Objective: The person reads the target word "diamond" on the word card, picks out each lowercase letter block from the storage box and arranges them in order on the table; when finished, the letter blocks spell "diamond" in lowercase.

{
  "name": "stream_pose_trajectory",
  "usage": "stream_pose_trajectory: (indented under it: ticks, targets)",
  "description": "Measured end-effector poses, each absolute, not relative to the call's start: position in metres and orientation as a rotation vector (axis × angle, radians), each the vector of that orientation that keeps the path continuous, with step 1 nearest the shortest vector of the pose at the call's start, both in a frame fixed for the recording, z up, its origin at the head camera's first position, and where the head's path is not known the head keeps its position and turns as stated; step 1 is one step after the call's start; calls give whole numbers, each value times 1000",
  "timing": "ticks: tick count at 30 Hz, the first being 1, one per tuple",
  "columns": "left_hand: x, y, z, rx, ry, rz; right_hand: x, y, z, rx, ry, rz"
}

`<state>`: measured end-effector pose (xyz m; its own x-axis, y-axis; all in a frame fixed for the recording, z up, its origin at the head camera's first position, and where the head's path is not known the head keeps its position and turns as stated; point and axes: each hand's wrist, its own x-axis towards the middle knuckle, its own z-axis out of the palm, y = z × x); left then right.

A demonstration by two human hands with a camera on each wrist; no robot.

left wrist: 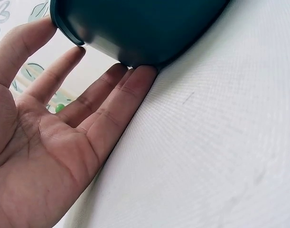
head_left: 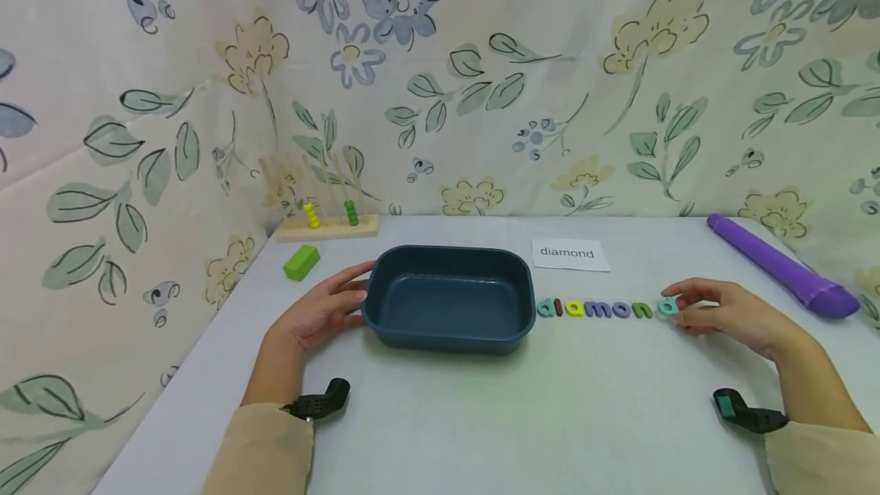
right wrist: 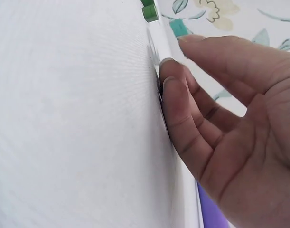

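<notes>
A dark teal rectangular tub (head_left: 447, 344) sits on the white table. My left hand (head_left: 321, 310) rests its fingertips against the tub's left wall; in the left wrist view its fingers (left wrist: 107, 111) are stretched out and touch the wall. To the right of the tub, colored letters (head_left: 596, 309) lie in a row reading "diamon". At the row's right end my right hand (head_left: 732, 315) pinches a turquoise letter d (head_left: 667, 306). Only a small part of that letter d (right wrist: 179, 28) shows at the fingertips in the right wrist view.
Behind the letters lies a white card (head_left: 571, 255) printed "diamond". A purple tube (head_left: 780, 264) lies at the right. At the back left stand a wooden peg stand (head_left: 326, 229) with yellow and green beads and, nearer, a green block (head_left: 301, 263). A floral curtain (head_left: 440, 136) hangs behind.
</notes>
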<state>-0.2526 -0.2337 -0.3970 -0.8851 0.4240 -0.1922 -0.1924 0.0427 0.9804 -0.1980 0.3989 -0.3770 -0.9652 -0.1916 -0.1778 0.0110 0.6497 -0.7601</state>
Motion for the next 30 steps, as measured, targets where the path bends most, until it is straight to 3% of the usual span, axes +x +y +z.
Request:
stream_pose_trajectory:
  ticks: [30]
  targets:
    - [-253,-234,-397,244,1901,1894,-213,392,-376,-101,2620,-1018]
